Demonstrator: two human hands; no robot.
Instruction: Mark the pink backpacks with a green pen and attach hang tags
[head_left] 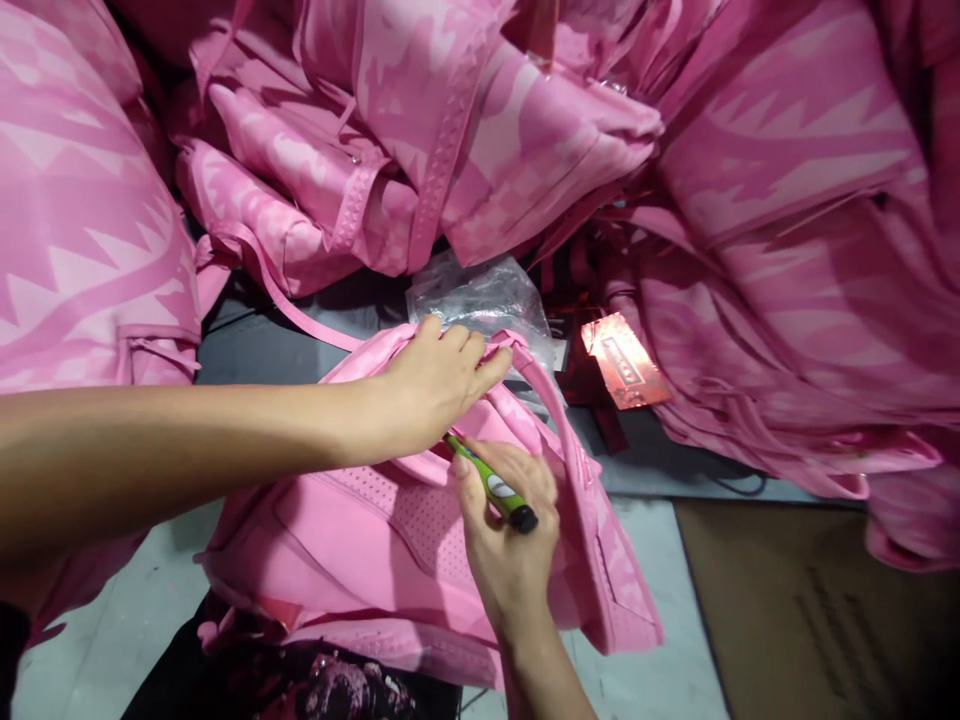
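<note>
A pink backpack [352,560] lies in front of me with its dotted back panel facing up. Across its upper edge rests my left hand [439,385], fingers curled over and closed on the pink fabric near the strap. My right hand [510,510] is wrapped round a green marker [491,485] with a black end. The marker's far tip is at the bag's opening, just below my left hand, and is partly hidden there.
Pink patterned bags [525,130] are heaped behind and on both sides. Clear plastic [484,295] and a shiny red tag [626,362] lie on the dark table [300,350]. A brown cardboard box [810,610] stands at the lower right.
</note>
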